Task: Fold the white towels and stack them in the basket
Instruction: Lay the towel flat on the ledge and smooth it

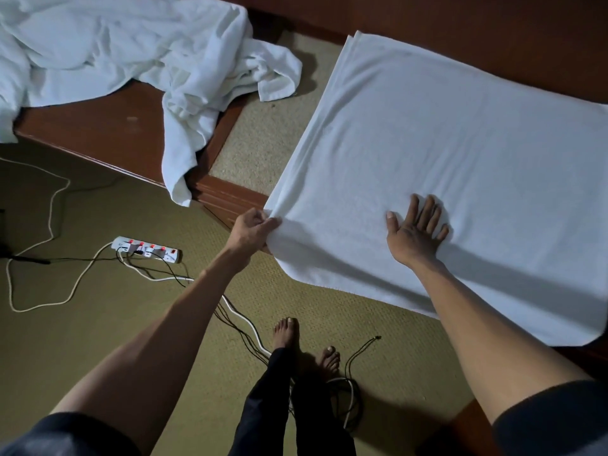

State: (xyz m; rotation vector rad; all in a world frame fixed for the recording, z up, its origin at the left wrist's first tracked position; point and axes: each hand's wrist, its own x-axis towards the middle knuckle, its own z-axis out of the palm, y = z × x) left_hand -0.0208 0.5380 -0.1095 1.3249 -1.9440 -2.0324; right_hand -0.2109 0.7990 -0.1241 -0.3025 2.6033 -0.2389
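A large white towel [444,153] lies spread flat over a dark wooden surface [493,24] at the right, its near edge hanging over the side. My left hand [251,228] pinches the towel's near left corner. My right hand [416,228] presses flat on the towel near its front edge, fingers straight and spread. A heap of crumpled white towels [125,44] lies on another wooden platform [98,130] at the upper left, one end drooping toward the floor. No basket is in view.
A white power strip [148,248] with red switches lies on the olive carpet [98,324], with white and black cables trailing across the floor and past my bare feet [306,343]. A strip of beige carpet [263,133] separates the two wooden platforms.
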